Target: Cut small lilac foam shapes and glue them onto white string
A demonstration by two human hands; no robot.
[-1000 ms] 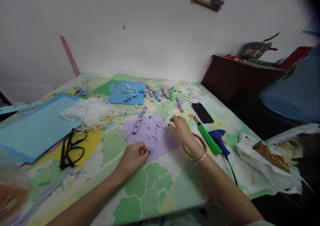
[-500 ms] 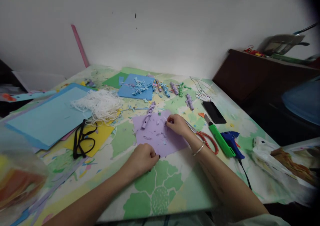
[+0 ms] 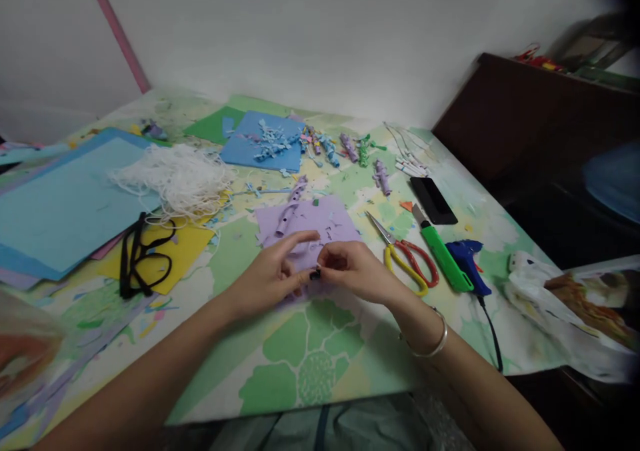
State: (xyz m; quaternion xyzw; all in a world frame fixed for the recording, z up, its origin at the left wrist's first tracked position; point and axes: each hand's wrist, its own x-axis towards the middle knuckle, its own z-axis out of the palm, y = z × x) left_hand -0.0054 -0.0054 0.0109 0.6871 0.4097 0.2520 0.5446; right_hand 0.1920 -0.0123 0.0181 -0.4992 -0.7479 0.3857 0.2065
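Over the near part of a purple foam sheet, my two hands meet at the fingertips. My left hand has its index finger and thumb spread apart, the other fingers curled under. Its dark-nailed thumb tip touches the right fingertips. With thumb and index pressed together, my right hand pinches something too small to make out. A purple rolled foam tube with dark dots lies on the sheet's left part, among small purple scraps. Right of my right hand lie scissors with red and yellow handles.
A green utility knife, blue glue gun and black phone lie to the right. White string, black glasses and blue sheets are at left. Several curled foam pieces lie farther back.
My right hand has come toward me, and my left hand has opened from a fist and risen to meet it. The scissors are now uncovered. The view has tilted down.
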